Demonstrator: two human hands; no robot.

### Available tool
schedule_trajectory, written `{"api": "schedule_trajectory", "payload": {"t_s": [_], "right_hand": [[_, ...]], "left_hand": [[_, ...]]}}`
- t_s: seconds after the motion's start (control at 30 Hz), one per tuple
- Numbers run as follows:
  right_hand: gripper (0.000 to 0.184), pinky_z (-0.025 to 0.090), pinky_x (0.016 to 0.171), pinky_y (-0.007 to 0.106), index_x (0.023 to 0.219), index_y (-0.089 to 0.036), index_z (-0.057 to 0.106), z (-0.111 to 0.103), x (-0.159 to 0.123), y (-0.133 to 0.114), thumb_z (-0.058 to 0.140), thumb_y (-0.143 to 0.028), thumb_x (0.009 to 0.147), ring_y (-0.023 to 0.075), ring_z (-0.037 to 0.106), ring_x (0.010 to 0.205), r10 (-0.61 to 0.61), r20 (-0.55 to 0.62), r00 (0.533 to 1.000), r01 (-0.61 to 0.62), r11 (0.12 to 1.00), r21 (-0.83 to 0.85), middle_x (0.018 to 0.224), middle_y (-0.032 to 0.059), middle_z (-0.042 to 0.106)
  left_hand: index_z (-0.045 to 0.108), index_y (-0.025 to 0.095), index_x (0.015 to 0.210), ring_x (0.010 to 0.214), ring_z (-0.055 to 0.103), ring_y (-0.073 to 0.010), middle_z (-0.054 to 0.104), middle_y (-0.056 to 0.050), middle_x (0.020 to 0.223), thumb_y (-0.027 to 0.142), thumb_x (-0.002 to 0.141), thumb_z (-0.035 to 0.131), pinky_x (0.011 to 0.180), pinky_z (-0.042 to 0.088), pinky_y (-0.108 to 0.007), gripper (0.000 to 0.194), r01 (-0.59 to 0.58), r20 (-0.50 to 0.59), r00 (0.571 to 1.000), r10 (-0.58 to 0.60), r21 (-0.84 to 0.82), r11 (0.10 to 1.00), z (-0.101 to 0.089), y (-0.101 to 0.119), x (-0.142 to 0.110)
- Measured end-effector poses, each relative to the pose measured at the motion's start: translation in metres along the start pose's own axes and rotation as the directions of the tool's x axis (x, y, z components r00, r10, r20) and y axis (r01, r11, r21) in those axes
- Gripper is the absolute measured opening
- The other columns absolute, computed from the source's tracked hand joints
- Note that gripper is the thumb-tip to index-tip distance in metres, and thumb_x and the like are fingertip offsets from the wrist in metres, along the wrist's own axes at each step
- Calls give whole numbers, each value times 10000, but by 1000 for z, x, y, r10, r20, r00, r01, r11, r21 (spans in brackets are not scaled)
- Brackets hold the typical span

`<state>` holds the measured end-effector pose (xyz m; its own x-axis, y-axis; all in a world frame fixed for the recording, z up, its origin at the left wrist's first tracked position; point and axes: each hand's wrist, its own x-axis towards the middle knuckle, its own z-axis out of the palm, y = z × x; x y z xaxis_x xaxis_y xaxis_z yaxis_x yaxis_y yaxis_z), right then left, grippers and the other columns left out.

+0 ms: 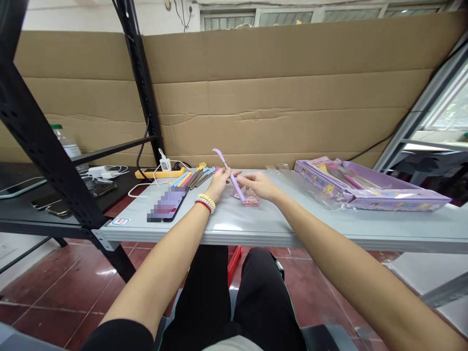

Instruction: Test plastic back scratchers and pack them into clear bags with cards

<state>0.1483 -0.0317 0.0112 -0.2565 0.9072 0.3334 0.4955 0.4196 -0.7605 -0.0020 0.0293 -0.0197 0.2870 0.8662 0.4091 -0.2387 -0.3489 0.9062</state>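
My left hand (218, 184) is closed around a purple back scratcher (237, 189), near the top of its handle. The scratcher is tilted, its curved purple head at the upper left and the handle's end at the lower right. Just right of the handle is my right hand (259, 185), its thumb and fingers drawn together in a pinch; whatever is between them is too small to make out. Beneath the handle's lower end lies a pink patterned packet (251, 200) on the grey table. Left of my left hand, several back scratchers (195, 178) in different colours lie side by side.
A phone (175, 204) lies at the left, beside a white cable and charger (165, 163). On the right stands an open purple box (395, 199) with back scratchers and clear plastic wrap (310, 187). A black metal post (141, 73) and cardboard wall (274, 92) bound the table.
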Motion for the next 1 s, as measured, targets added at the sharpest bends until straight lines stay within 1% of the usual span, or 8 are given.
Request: {"api": "schedule_trajectory", "payload": {"t_s": [0.13, 0.27, 0.37, 0.43, 0.53, 0.63, 0.87, 1.0], "right_hand": [[273, 361, 491, 230, 813, -133, 617, 5, 7, -3, 677, -348, 657, 107, 504, 511, 85, 202, 976, -132, 963, 234, 637, 30, 632], [90, 292, 445, 225, 672, -160, 535, -2, 13, 11, 573, -242, 663, 86, 406, 433, 150, 2, 989, -144, 947, 286, 486, -26, 503], [168, 256, 459, 241, 577, -189, 427, -15, 12, 28, 475, -253, 724, 84, 341, 436, 211, -334, 919, -186, 977, 104, 441, -43, 400], [259, 262, 480, 253, 541, -195, 402, -24, 8, 35, 489, -325, 746, 99, 382, 473, 239, -433, 869, -314, 943, -108, 463, -24, 415], [341, 285, 490, 264, 508, -192, 457, -31, -1, 35, 585, -449, 691, 135, 470, 513, 327, -365, 872, -459, 806, -373, 486, 12, 477], [385, 317, 475, 267, 487, -179, 511, -31, -7, 29, 649, -511, 627, 149, 511, 495, 443, -224, 868, -495, 752, -435, 489, 45, 538], [358, 215, 355, 209, 514, -201, 350, -28, -8, 30, 703, -144, 514, 72, 407, 369, 500, -134, 856, -510, 858, -60, 400, -41, 443], [454, 395, 409, 198, 595, -207, 300, -24, -6, 32, 735, -147, 477, 112, 556, 490, 353, -230, 907, -246, 887, 390, 518, -41, 499]], "left_hand": [[474, 190, 842, 955, 611, -212, 681, -110, 1017, 538, 804, 519, 858, 417, -364, 353, -7, 12, 1000, 7, 11, 1000, 5, 0, 0], [520, 181, 919, 1028, 590, -206, 652, -109, 1086, 493, 855, 434, 911, 407, -357, 330, -39, 7, 999, 38, 236, 971, 5, 4, -5], [580, 184, 897, 1023, 585, -231, 660, -102, 1050, 390, 771, 571, 941, 392, -353, 241, -31, 40, 999, 9, 595, 803, 3, 1, -9], [608, 198, 833, 977, 597, -259, 675, -99, 970, 315, 697, 647, 931, 396, -363, 184, -12, 50, 998, -35, 726, 688, 1, -3, -11], [618, 216, 725, 864, 614, -270, 672, -83, 812, 236, 624, 701, 890, 419, -363, 132, -24, 73, 996, -42, 728, 685, -1, -8, -12], [603, 231, 622, 774, 601, -250, 637, -45, 676, 209, 557, 744, 881, 427, -346, 157, -65, 107, 994, -7, 650, 758, -2, -9, -12], [606, 226, 611, 741, 587, -237, 634, -45, 682, 254, 593, 736, 880, 421, -346, 134, -87, 121, 993, -2, 724, 685, 0, -7, -13], [580, 210, 555, 877, 574, -258, 621, -65, 686, 325, 690, 666, 907, 389, -360, 196, -4, -42, 998, 45, 681, 733, 3, 0, -12]]}}
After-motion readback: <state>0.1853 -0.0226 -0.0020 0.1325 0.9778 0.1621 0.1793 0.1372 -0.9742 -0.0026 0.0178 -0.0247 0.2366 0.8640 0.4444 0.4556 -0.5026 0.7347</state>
